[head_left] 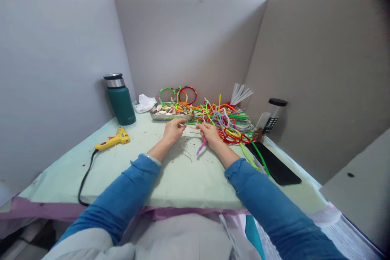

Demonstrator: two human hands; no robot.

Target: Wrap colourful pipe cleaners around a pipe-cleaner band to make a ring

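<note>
My left hand (174,130) is closed, fingertips pinched together, just in front of the metal tray (172,117) of shells. My right hand (209,133) pinches a pipe cleaner (201,146), whose pink and purple end hangs down below the fingers. A thin pale strand (191,126) spans the small gap between both hands, and its left end seems to lie in my left fingertips. Beyond my right hand lies a tangled pile of colourful pipe cleaners (227,118).
A yellow glue gun (112,141) with a black cord and a green bottle (121,103) stand left. Pipe-cleaner rings (188,88) and white tissue (145,102) are at the back. At right are a black phone-like slab (276,165) and a clear bottle (273,115). Grey partitions enclose the table.
</note>
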